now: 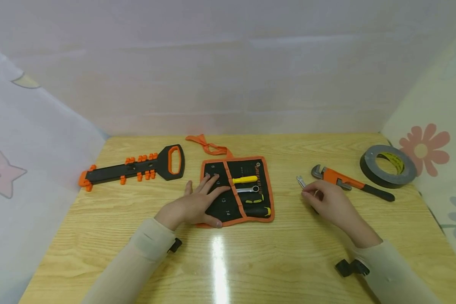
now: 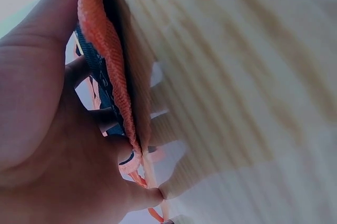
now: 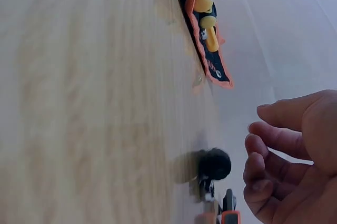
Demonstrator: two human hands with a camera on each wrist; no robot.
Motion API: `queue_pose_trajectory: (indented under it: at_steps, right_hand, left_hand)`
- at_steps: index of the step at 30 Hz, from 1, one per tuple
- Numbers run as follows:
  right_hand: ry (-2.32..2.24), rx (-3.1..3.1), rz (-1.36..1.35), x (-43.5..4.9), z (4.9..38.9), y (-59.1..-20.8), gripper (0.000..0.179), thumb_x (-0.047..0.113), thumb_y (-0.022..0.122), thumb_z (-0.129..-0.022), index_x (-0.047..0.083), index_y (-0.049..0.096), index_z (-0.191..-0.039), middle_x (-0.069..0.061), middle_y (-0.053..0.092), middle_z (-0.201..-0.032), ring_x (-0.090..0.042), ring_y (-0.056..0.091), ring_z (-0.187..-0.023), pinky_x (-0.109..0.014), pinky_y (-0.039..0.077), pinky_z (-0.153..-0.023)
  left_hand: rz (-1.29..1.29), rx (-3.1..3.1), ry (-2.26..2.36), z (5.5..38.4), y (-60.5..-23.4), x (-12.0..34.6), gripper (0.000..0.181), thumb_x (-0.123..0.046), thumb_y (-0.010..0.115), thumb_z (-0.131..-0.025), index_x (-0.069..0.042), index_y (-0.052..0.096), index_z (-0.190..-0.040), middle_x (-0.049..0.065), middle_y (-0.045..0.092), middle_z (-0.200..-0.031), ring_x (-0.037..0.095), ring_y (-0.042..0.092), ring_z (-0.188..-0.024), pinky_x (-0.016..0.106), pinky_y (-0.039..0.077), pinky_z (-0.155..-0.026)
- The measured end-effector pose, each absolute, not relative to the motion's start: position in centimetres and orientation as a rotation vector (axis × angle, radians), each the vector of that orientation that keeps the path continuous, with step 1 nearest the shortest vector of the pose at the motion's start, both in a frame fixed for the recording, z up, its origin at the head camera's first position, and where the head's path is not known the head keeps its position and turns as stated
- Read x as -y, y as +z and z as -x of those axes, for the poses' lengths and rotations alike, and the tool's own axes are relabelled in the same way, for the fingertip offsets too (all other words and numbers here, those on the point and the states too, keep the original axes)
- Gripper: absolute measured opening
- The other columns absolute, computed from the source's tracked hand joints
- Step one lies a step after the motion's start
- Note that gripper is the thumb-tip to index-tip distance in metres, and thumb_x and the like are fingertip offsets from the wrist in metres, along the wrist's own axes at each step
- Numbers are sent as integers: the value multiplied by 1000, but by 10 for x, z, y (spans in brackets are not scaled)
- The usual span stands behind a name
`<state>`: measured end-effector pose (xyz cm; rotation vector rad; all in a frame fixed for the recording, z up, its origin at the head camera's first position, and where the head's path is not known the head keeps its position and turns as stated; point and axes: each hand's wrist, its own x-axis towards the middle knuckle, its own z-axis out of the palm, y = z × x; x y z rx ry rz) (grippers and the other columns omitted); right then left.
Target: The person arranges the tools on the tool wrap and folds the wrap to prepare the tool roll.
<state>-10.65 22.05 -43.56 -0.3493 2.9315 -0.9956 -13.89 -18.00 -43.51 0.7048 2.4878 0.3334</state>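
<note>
A black tool roll [image 1: 266,190] with orange trim lies unfolded on the table. Its pockets hold a yellow handle [image 1: 245,179], a ring-ended wrench [image 1: 248,189] and black-and-yellow handles [image 1: 257,212]. My left hand [image 1: 197,202] rests on the roll's left side with fingers spread; in the left wrist view its fingers reach past the roll's orange edge [image 2: 113,71]. My right hand [image 1: 328,200], fingers bent, hovers over a small tool with a metal head [image 1: 300,181]. In the right wrist view the tool's black end [image 3: 215,164] sits apart from the fingertips [image 3: 258,186].
An orange pipe wrench [image 1: 338,177] with a black grip lies beyond my right hand. Behind it at the right is a roll of grey tape [image 1: 376,169]. At the left lies a black rack [image 1: 114,172] with orange clips. An orange tie strap [image 1: 209,145] trails behind the tool roll.
</note>
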Motion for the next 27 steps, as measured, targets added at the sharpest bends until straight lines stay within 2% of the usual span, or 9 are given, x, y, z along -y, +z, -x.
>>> queue_pose_trajectory:
  at_steps: [9, 13, 21, 27]
  right_hand:
    - [-894, -2894, 191, -234, 98, -442, 17, 20, 81, -98, 3, 77, -101, -3, 71, -88, -15, 58, -76, -32, 48, -68]
    - [-878, -2882, 173, -238, 97, -445, 21, 23, 83, -96, 4, 75, -100, -2, 68, -83, -15, 55, -73, -31, 45, -65]
    - [-829, -2879, 173, -238, 96, -448, 22, 25, 83, -97, 6, 72, -92, 0, 58, -77, -15, 48, -70, -30, 37, -62]
    - [-825, -2876, 157, -237, 96, -448, 22, 25, 82, -97, 6, 73, -90, 0, 59, -76, -15, 48, -69, -29, 37, -61]
  left_hand:
    - [-705, -2487, 336, 139, -436, 180, 110, -61, 84, -87, -37, 21, -173, 9, -10, -184, 42, -7, -170, 85, -1, -124]
    - [-708, -2487, 345, 139, -436, 180, 109, -62, 84, -87, -37, 21, -173, 10, -10, -184, 43, -7, -170, 85, -1, -123]
    - [-699, -2477, 364, 138, -435, 180, 109, -60, 84, -87, -37, 22, -173, 9, -10, -184, 42, -9, -170, 84, -3, -124]
    - [-704, -2481, 357, 138, -436, 181, 109, -62, 84, -87, -38, 21, -173, 9, -10, -184, 41, -8, -170, 84, -2, -124]
